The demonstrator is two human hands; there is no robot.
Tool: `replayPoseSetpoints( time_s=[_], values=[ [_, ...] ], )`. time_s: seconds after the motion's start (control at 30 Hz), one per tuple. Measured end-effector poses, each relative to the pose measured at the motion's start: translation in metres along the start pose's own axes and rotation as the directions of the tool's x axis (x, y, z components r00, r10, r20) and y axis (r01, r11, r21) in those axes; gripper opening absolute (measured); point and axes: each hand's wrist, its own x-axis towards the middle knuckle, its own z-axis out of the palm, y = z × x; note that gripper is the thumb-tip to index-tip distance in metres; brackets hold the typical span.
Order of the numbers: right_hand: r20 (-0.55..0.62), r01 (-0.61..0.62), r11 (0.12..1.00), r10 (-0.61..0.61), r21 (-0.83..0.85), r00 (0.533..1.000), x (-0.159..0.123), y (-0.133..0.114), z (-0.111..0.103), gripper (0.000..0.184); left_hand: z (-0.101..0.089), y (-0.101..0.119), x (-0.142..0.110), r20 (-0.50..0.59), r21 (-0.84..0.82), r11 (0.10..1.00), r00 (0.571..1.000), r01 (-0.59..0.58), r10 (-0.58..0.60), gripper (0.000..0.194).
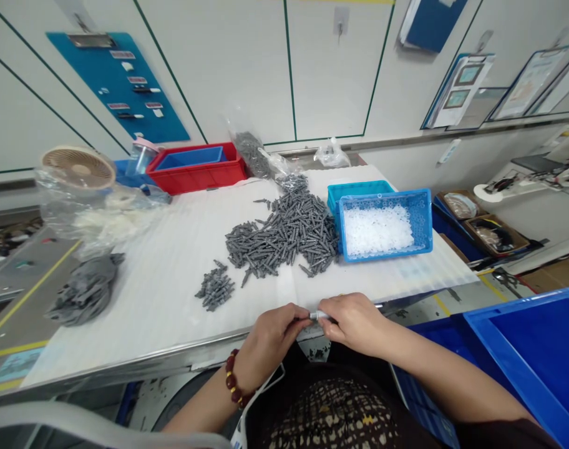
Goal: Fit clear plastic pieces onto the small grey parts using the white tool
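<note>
My left hand (pixel 271 340) and my right hand (pixel 354 323) meet at the table's near edge, both pinched on one small grey plastic part (pixel 318 315) held between them. Beyond them lies a big heap of grey plastic parts (pixel 284 232) on the white foam sheet (pixel 172 280). A smaller cluster of the same parts (pixel 214 289) lies to the left of my hands. A blue basket (pixel 384 225) of small clear white rings stands to the right of the heap. A beaded bracelet (pixel 233 380) is on my left wrist.
A red bin (pixel 198 167) holding a blue tray stands at the back, by a small fan (pixel 78 167) and clear plastic bags (pixel 102 215). A grey bundle (pixel 88 290) lies at the left. A large blue crate (pixel 532 355) sits at my right.
</note>
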Motion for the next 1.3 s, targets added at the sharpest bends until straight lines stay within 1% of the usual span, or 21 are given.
replayPoseSetpoints(
  time_s=[0.1, 0.2, 0.27, 0.4, 0.53, 0.67, 0.77, 0.9, 1.03, 1.1, 1.23, 1.3],
  values=[
    [-0.002, -0.006, 1.000, 0.006, 0.008, 1.000, 0.001, 0.001, 0.001, 0.023, 0.000, 0.001, 0.000, 0.006, -0.014, 1.000, 1.000, 0.010, -0.010, 0.019],
    [0.019, -0.025, 0.999, 0.024, 0.032, 1.000, 0.002, 0.002, -0.001, 0.026, -0.001, 0.001, -0.001, 0.020, -0.045, 0.998, 0.999, 0.050, -0.049, 0.018],
    [0.042, -0.026, 0.998, 0.023, 0.059, 0.999, 0.002, 0.002, -0.003, 0.022, -0.001, -0.001, -0.001, 0.017, -0.072, 0.996, 0.998, 0.057, -0.056, 0.019],
    [0.089, 0.013, 0.996, -0.021, 0.091, 0.996, 0.002, 0.003, -0.004, 0.010, -0.001, -0.005, -0.002, 0.017, -0.135, 0.989, 0.999, 0.053, -0.051, 0.022],
    [0.088, 0.014, 0.996, -0.022, 0.087, 0.996, 0.002, 0.004, 0.000, 0.012, -0.001, -0.006, -0.003, 0.049, -0.174, 0.980, 0.995, 0.097, -0.090, 0.022],
    [0.074, 0.008, 0.998, -0.013, 0.066, 0.997, 0.002, 0.003, 0.003, 0.013, -0.002, -0.004, -0.004, 0.057, -0.197, 0.972, 0.991, 0.129, -0.120, 0.023],
    [0.047, -0.005, 0.999, 0.003, 0.045, 0.999, 0.003, 0.002, 0.004, 0.016, -0.002, -0.003, -0.004, 0.067, -0.195, 0.970, 0.988, 0.147, -0.136, 0.025],
    [0.006, -0.016, 1.000, 0.016, 0.020, 1.000, 0.003, 0.002, 0.006, 0.024, -0.003, -0.001, -0.004, 0.074, -0.186, 0.971, 0.988, 0.149, -0.137, 0.024],
    [-0.007, -0.043, 0.999, 0.043, 0.011, 0.999, 0.003, 0.002, 0.009, 0.030, -0.002, -0.003, -0.005, 0.068, -0.189, 0.971, 0.988, 0.146, -0.136, 0.023],
    [-0.006, -0.065, 0.998, 0.065, 0.006, 0.998, 0.005, 0.001, 0.010, 0.031, -0.001, -0.004, -0.005, 0.067, -0.178, 0.973, 0.989, 0.144, -0.134, 0.024],
    [0.022, -0.149, 0.989, 0.150, -0.024, 0.989, 0.010, 0.001, 0.012, 0.027, -0.003, -0.010, -0.007, 0.046, -0.139, 0.979, 0.989, 0.149, -0.144, 0.025],
    [0.030, -0.172, 0.985, 0.172, -0.020, 0.985, 0.012, 0.004, 0.013, 0.026, -0.010, -0.019, -0.009, -0.007, -0.079, 0.985, 0.988, 0.155, -0.156, 0.024]
  ],
)
